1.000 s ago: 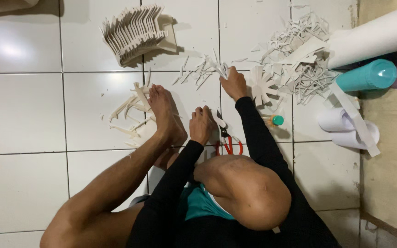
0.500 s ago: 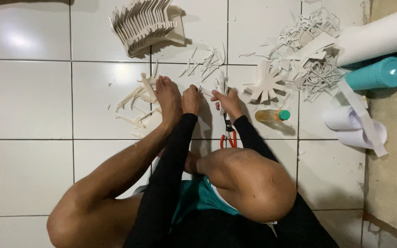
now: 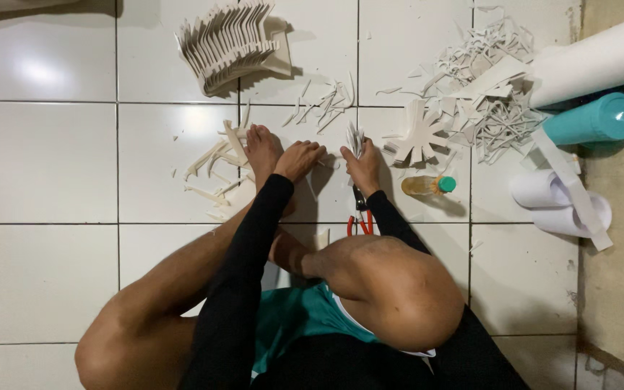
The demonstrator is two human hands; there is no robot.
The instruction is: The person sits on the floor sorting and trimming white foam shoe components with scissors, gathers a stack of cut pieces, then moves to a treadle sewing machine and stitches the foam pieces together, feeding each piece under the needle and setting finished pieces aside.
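Observation:
I sit on the white tiled floor with my legs drawn up. My right hand [image 3: 364, 167] grips a small bundle of white cut strips [image 3: 355, 137], held upright just ahead of the fingers. My left hand [image 3: 300, 159] rests beside my bare foot [image 3: 261, 148] with its fingers curled toward the tile; whether it holds anything is hidden. Red-handled scissors [image 3: 359, 215] lie on the floor just behind my right wrist.
A stack of folded white sheets [image 3: 231, 45] stands at the back. White scraps [image 3: 214, 170] lie left of my foot, a fan-shaped cut-out [image 3: 419, 137] and a scrap pile [image 3: 492, 94] to the right. A small bottle [image 3: 427, 185], a teal roll [image 3: 592, 119] and white rolls [image 3: 554, 202] lie further right.
My right hand has drawn back from the scraps at the right to the middle and now holds the strip bundle. My left hand has shifted right, away from the foot.

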